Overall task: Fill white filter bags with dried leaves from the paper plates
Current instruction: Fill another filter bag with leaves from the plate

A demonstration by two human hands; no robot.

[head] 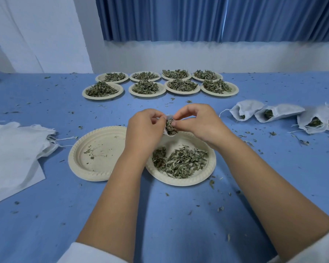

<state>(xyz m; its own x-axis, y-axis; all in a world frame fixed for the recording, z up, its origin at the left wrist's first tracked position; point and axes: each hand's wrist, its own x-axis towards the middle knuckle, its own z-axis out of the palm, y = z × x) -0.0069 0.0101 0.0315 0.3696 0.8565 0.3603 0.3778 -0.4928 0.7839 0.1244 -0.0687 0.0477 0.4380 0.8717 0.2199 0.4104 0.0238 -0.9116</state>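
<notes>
2 hands meet at frame centre — left hand [141, 128] and right hand [196, 122] each pinch the mouth of a white filter bag [165, 132] packed with dried leaves [170, 126], above a paper plate [179, 182]; 8 heaped plates [146, 95] line upper centre.

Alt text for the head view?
The left hand and right hand pinch a white filter bag stuffed with dried leaves above a half-full paper plate. A nearly empty plate lies to its left, eight heaped plates behind, filled bags on the right, empty bags on the left.
</notes>
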